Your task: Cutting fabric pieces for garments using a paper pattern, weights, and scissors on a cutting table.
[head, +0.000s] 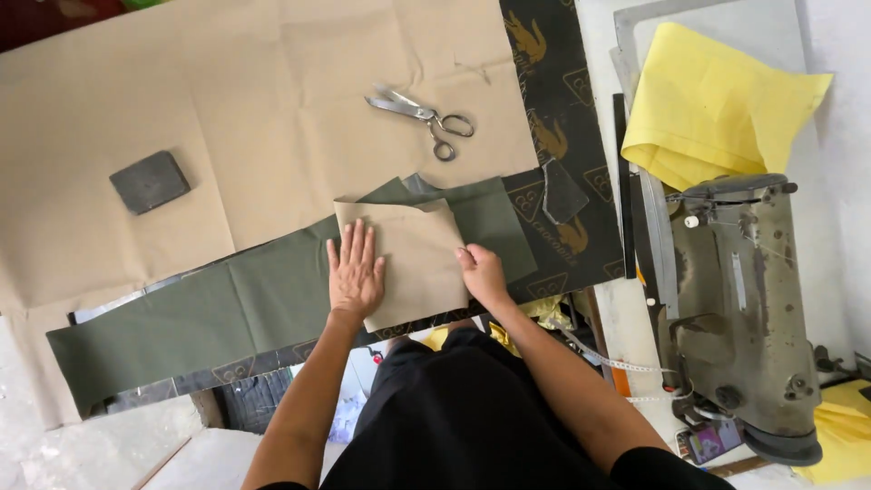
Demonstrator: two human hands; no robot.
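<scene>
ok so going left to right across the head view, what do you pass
dark grey block → left hand → tan paper pattern piece → right hand → small dark fabric scrap → sewing machine

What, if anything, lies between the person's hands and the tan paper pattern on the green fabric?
Nothing visible. The left hand lies flat on the paper pattern, and the right hand presses its right edge. The pattern rests on the green fabric.

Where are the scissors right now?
The scissors lie on the brown paper, upper centre of the head view, above both hands, left of the yellow cloth.
</scene>
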